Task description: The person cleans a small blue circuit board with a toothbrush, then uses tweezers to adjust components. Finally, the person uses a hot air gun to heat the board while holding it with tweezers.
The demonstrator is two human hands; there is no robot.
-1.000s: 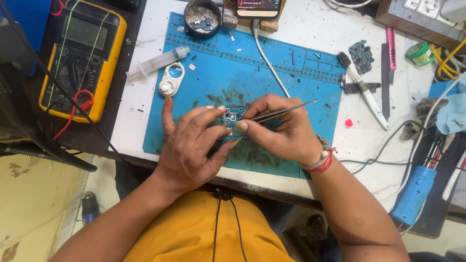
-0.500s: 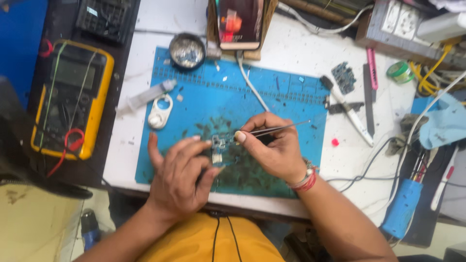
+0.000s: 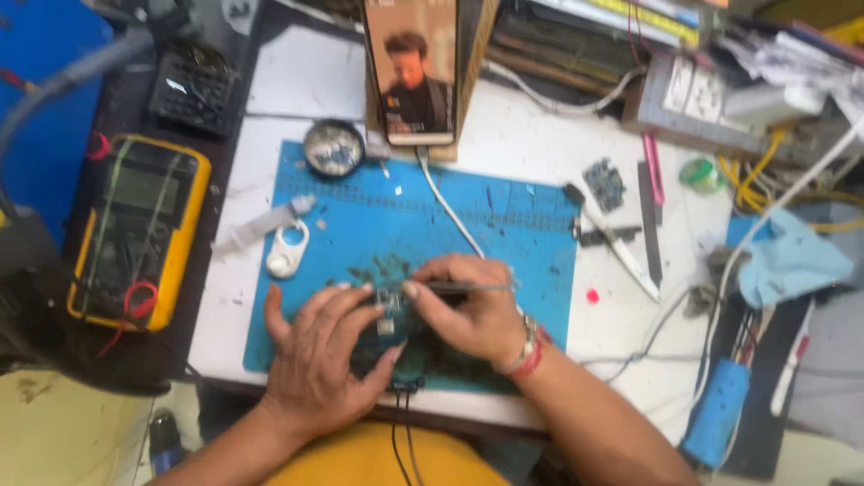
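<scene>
Small circuit board flat on the blue mat, thin metal tweezers level above it.

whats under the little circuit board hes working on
The small circuit board lies on the blue mat, held by the left hand. Fingers and tweezers cover its edges.

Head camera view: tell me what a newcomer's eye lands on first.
At centre, the left hand and right hand meet over a small circuit board on a blue work mat, the right gripping tweezers. A yellow multimeter lies at far left. Behind the mat, a phone stands upright with its screen lit.
</scene>
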